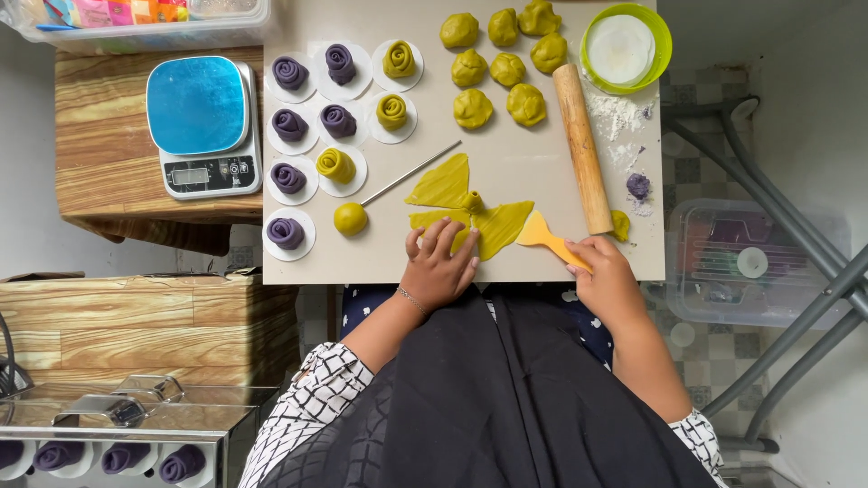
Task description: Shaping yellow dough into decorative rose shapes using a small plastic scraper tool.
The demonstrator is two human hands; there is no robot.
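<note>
Thin yellow-green dough petals [457, 194] lie flat on a pale work board [506, 163], joined round a small rolled core. My left hand [440, 264] rests fingers-down on the near petal. My right hand [604, 276] grips a yellow plastic scraper [545, 237], its blade touching the right petal's edge. A small dough ball [350, 219] sits at the tip of a thin metal stick [411, 173] to the left.
Several yellow-green dough balls [493, 68] and a wooden rolling pin [582, 148] lie further back. Purple and green dough roses [336, 117] sit on white paper rounds. A green bowl [627, 47] is at the back right, a blue-topped kitchen scale [201, 122] to the left.
</note>
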